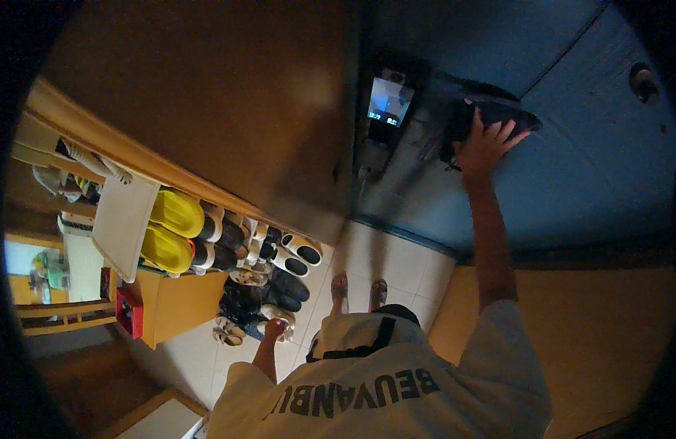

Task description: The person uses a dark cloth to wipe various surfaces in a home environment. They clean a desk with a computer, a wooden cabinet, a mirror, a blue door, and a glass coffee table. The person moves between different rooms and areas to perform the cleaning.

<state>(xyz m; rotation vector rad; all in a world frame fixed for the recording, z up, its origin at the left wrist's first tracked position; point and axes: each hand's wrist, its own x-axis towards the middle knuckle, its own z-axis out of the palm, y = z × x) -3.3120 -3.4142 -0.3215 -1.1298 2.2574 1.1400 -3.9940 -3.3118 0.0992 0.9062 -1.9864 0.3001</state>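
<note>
My right hand point(483, 148) is raised against a dark blue door point(579, 181). Its fingers are spread over a dark, soft-looking item point(494, 110), which may be a cloth or a bag; the dim light hides what it is. Left of that hand, the door carries a lock panel with a small lit screen point(391, 102). My left hand point(276, 328) hangs low at my side, overlapping a pale shoe point(277, 314) in the picture. It is too small to tell how its fingers are set.
Yellow clogs point(168, 249) and several other shoes stand on a shoe cabinet point(187, 302), with more shoes point(288, 291) on the tiled floor point(404, 263). A red box point(130, 313) is at the cabinet's side. A brown panel point(250, 99) meets the door on the left.
</note>
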